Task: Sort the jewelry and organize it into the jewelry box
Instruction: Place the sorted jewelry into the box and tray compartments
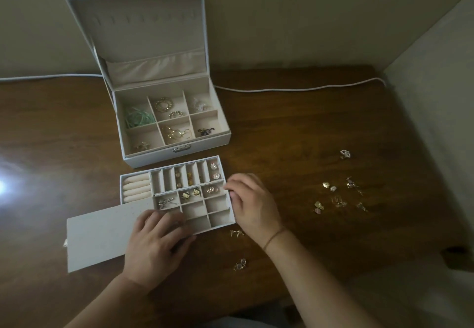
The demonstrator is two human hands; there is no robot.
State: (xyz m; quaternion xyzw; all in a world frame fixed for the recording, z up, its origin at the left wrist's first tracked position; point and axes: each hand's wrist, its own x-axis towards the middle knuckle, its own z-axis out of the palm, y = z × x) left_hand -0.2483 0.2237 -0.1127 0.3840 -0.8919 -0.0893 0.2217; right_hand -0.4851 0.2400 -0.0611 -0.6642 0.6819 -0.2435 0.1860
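Observation:
An open white jewelry box [177, 153] stands at the back, its compartments holding green bands, gold hoops and dark pieces. In front lies its removable tray [222, 226] with ring rolls [136, 189] and small cells, some holding earrings. My left hand [156, 243] rests flat on the tray's front left corner and on a white panel [97, 238]. My right hand [252, 204] has its fingers curled at the tray's right rim; what they pinch, if anything, is hidden. Loose earrings [236, 232] and a clear-stone piece [240, 265] lie below the tray.
A scatter of small gold jewelry [338, 194] and a sparkly piece [345, 153] lie on the brown wooden table [282, 135] to the right. A white cable [295, 88] runs along the back edge. Walls close in behind and on the right.

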